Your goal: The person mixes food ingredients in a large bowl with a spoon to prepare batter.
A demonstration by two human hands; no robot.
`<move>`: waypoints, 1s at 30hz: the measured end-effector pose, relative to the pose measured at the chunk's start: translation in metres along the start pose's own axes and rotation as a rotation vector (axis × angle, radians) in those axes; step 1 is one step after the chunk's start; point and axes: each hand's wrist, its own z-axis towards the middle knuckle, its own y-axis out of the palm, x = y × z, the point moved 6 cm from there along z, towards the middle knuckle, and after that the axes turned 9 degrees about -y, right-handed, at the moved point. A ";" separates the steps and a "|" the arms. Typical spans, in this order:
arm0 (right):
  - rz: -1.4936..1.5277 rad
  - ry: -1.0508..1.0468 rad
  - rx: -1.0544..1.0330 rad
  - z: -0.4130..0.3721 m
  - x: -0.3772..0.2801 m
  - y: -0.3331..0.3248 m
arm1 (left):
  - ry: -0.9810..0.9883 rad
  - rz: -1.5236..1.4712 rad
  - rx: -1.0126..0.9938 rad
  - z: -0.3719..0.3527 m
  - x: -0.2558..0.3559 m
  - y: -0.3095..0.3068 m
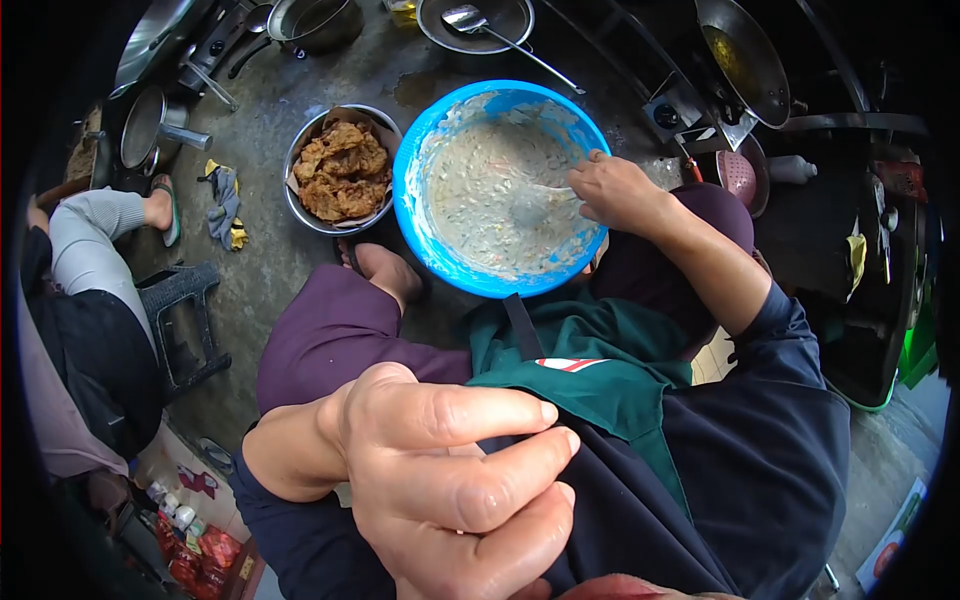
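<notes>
A large blue basin point(404, 190) stands in front of me, holding thick pale batter point(480, 190) with green and orange bits. My right hand point(618, 190) reaches over the basin's right side, closed round the handle of a spoon point(548, 188); its bowl is mostly sunk in the batter. Close to the camera is my left hand point(460, 480), raised with loosely bent fingers a little apart. Nothing shows in it, though its palm side and thumb are hidden. Left of the basin, a metal pot point(292, 200) lined with paper holds browned fried fritters point(343, 170).
Behind the basin, a metal bowl point(424, 28) carries a slotted turner point(510, 42). A wok with oil point(740, 65) sits at upper right, pans point(318, 25) at upper left. Another person point(95, 250) sits at left beside a dark stool point(180, 290). Gloves point(222, 205) lie on the floor.
</notes>
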 end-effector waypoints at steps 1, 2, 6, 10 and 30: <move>-0.033 0.008 -0.009 0.002 -0.001 0.003 | 0.065 -0.001 0.021 -0.001 0.000 0.000; -0.066 0.013 -0.017 0.004 0.000 0.006 | 0.067 -0.004 0.009 -0.001 0.000 0.000; -0.197 -0.011 0.010 0.012 -0.007 -0.002 | 0.160 0.042 0.023 -0.002 -0.006 0.004; -0.294 0.012 -0.027 0.010 -0.010 0.004 | -0.063 0.038 -0.085 -0.002 -0.009 -0.002; 0.011 -0.104 0.433 0.013 0.001 -0.037 | -1.298 0.568 -0.535 -0.155 -0.180 -0.080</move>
